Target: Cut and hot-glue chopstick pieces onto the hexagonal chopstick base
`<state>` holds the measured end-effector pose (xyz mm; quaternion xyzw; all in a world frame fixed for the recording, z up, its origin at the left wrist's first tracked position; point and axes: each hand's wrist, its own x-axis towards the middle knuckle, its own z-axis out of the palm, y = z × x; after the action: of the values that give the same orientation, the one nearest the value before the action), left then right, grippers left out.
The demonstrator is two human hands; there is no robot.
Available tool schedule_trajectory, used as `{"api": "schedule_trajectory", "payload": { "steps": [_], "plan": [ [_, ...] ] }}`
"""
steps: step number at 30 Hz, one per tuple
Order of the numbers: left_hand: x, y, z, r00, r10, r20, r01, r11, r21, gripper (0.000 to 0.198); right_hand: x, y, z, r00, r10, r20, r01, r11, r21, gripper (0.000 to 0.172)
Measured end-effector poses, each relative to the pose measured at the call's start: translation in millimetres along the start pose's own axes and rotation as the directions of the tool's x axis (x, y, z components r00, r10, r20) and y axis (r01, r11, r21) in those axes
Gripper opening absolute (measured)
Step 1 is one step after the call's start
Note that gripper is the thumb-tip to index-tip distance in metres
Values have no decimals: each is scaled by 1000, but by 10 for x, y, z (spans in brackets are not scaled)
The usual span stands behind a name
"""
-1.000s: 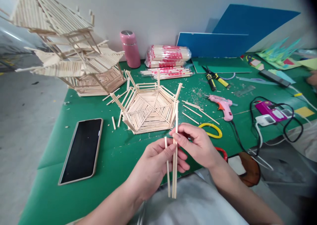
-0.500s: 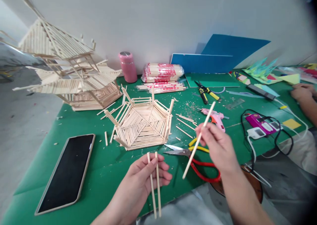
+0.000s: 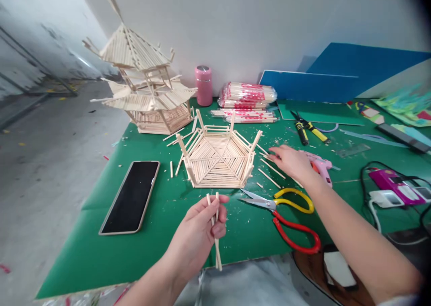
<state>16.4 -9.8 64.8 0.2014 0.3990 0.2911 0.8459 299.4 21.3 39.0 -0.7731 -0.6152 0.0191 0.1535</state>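
My left hand (image 3: 197, 229) is closed on two thin wooden sticks (image 3: 217, 250), pinched near their top ends and crossing lower down. Over the loose sticks (image 3: 272, 168) to the right of the hexagonal stick base, my right hand (image 3: 292, 161) is low at the table with its fingers together. A wooden stick (image 3: 298, 183) shows partly from under it; the hand hides the rest. The hexagonal base (image 3: 218, 169), made of sticks with short upright posts at its corners, stands in front of me. Scissors (image 3: 269, 205) with one yellow and one red handle lie open between my hands.
A stick pagoda (image 3: 151, 99) stands at back left, near a pink flask (image 3: 204, 86) and bagged sticks (image 3: 247, 95). A phone (image 3: 131, 198) lies left. Rightward are pliers (image 3: 308, 128), a pink glue gun (image 3: 323, 164), a purple power strip (image 3: 392, 185) with cables, and blue boards (image 3: 310, 86).
My right hand has moved away and down to the loose sticks with its stick, which was raised before. The two sticks in my left hand now cross. The view has shifted left.
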Motion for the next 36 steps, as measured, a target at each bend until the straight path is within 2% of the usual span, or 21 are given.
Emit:
{"api": "schedule_trajectory", "payload": {
  "steps": [4, 5, 6, 7, 8, 9, 10, 13, 16, 22, 26, 28, 29, 30, 31, 33, 34, 36],
  "plan": [
    [20, -35, 35, 998, -34, 49, 35, 999, -31, 13, -316, -190, -240, 983, 37, -181, -25, 997, 70, 29],
    [31, -49, 46, 997, -40, 66, 42, 998, -35, 13, -430, -295, -296, 976, 31, -217, -5, 993, 118, 27],
    [44, -64, 58, 996, -45, 82, 48, 998, -35, 13, -546, -416, -335, 973, 22, -230, 40, 965, 259, 22],
    [55, -79, 70, 993, -53, 102, 57, 998, -29, 13, -657, -547, -352, 983, -10, -184, 85, 911, 403, 18],
    [65, -95, 83, 991, -61, 123, 63, 998, -18, 13, -756, -677, -347, 994, -72, -87, 107, 845, 524, 17],
    [72, -110, 94, 987, -71, 147, 72, 997, -1, 13, -838, -796, -322, 991, -133, 35, 85, 792, 605, 16],
    [74, -126, 104, 981, -90, 174, 87, 996, 22, 13, -903, -898, -282, 982, -153, 108, 44, 749, 661, 17],
    [61, -171, 124, 955, -172, 241, 150, 983, 110, 18, -1002, -1071, -144, 951, -192, 243, -73, 626, 777, 19],
    [34, -219, 124, 946, -229, 230, 191, 966, 174, 24, -1029, -1088, -59, 946, -197, 256, -104, 563, 820, 21],
    [22, -305, 104, 975, -169, 143, 133, 963, 232, 26, -1061, -1043, -13, 967, -131, 219, -101, 590, 801, 20],
    [31, -268, 98, 984, -121, 132, 53, 901, 430, 33, -1084, -1034, 20, 969, -86, 232, -143, 570, 809, 22],
    [26, -174, 59, 988, -57, 141, -34, 819, 573, 35, -1097, -1000, 36, 975, -43, 218, -153, 577, 802, 22],
    [20, -109, 21, 990, 4, 144, -96, 762, 641, 33, -1106, -974, 46, 980, -6, 201, -159, 587, 794, 22],
    [12, -36, -33, 982, 118, 144, -186, 683, 706, 30, -1119, -945, 59, 983, 37, 178, -165, 599, 783, 21],
    [1, 37, -102, 949, 279, 146, -285, 564, 775, 25, -1137, -918, 78, 985, 75, 155, -168, 614, 771, 21],
    [-18, 160, -276, 824, 530, 200, -406, 306, 861, 13, -1188, -887, 136, 990, 88, 112, -142, 671, 728, 18],
    [-25, 198, -373, 778, 589, 219, -397, 192, 897, 15, -1220, -891, 176, 995, 59, 85, -102, 714, 693, 17],
    [-27, 215, -557, 736, 603, 308, -341, -63, 938, 20, -1289, -942, 271, 999, -31, 36, 3, 790, 613, 15]
  ]
}}
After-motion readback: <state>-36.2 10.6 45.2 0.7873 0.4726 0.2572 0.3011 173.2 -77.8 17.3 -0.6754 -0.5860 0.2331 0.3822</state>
